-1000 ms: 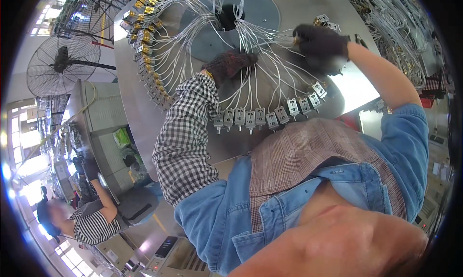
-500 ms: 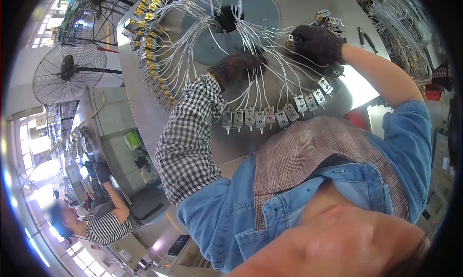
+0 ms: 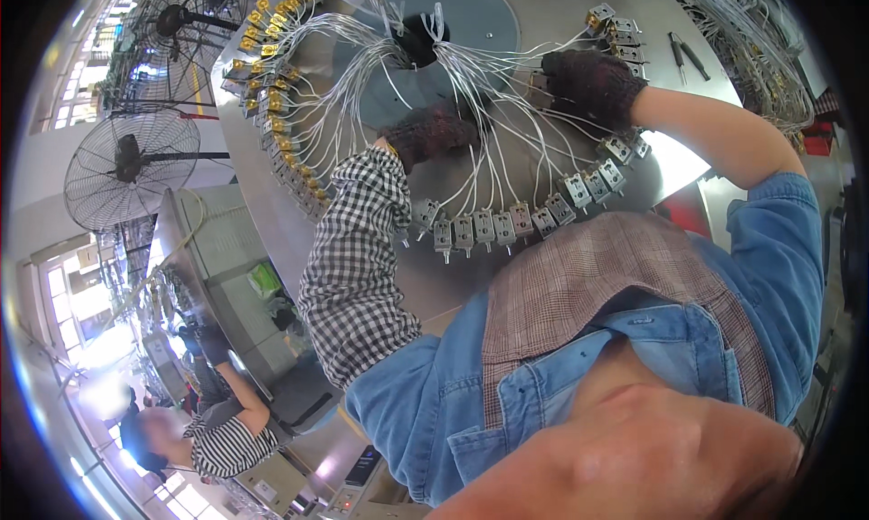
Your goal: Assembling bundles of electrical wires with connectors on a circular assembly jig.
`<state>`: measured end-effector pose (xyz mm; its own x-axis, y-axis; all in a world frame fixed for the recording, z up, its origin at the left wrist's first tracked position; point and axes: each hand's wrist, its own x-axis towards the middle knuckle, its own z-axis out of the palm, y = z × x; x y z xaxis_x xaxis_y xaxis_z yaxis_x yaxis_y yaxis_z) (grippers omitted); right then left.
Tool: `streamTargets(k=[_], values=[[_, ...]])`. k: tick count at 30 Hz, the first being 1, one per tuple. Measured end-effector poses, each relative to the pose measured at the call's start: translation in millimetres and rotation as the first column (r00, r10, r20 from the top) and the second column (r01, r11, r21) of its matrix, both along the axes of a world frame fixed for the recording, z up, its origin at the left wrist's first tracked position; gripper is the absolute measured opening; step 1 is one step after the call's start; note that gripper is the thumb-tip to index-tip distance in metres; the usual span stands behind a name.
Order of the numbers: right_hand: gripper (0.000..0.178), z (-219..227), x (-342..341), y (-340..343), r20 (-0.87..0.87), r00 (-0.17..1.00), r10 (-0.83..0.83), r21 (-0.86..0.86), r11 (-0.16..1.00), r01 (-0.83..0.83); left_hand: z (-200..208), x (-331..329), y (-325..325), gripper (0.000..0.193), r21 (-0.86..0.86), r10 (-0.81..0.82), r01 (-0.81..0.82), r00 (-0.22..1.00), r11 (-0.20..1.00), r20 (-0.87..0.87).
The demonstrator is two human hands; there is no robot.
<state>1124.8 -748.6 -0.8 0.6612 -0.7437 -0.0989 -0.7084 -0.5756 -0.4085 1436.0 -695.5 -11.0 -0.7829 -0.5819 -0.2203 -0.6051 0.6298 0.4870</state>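
Silver box-shaped metal connectors (image 3: 483,227) on thin white wires (image 3: 462,66) curve across the grey steel table (image 3: 436,283), bare toward its near edge; my dark-gloved left hand (image 3: 433,133) and dark-gloved right hand (image 3: 593,85) are among the wires, whether clamped I cannot tell

Site is presenting as a workshop: wire bundles (image 3: 747,54) are lying right of the metal table (image 3: 444,285); fan (image 3: 129,162) and co-worker (image 3: 231,446) are occupying its left.
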Motion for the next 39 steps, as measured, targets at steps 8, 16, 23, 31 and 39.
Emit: streamTargets(k=[8,16,23,31,39], values=[[0.025,-2.8,6.6,-5.5,-0.009,0.999,-0.034,-0.012,0.999,0.034,2.7,-5.5,19.9,0.027,0.166,0.26,-0.236,0.955,0.957,-0.143],[0.019,-29.0,2.0,-18.2,-0.01,1.0,0.007,-0.064,0.998,-0.008,8.5,-22.5,10.4,0.04,0.365,0.28,-0.321,0.946,0.874,0.163],[0.028,-23.0,-5.2,-8.5,-0.047,0.929,0.367,-0.247,0.897,-0.367,-8.8,-11.6,8.4,0.032,0.003,-0.076,0.076,0.994,0.997,0.081],[0.022,6.4,6.5,4.6,0.027,0.989,0.144,0.081,0.986,-0.146,-24.8,-11.9,15.7,0.036,-0.033,-0.137,0.137,0.991,0.99,0.001],[0.04,14.5,5.6,-5.3,0.057,0.995,0.076,0.48,0.872,-0.095,-76.1,20.9,10.1,0.036,-0.078,-0.119,0.118,0.993,0.99,-0.013]])
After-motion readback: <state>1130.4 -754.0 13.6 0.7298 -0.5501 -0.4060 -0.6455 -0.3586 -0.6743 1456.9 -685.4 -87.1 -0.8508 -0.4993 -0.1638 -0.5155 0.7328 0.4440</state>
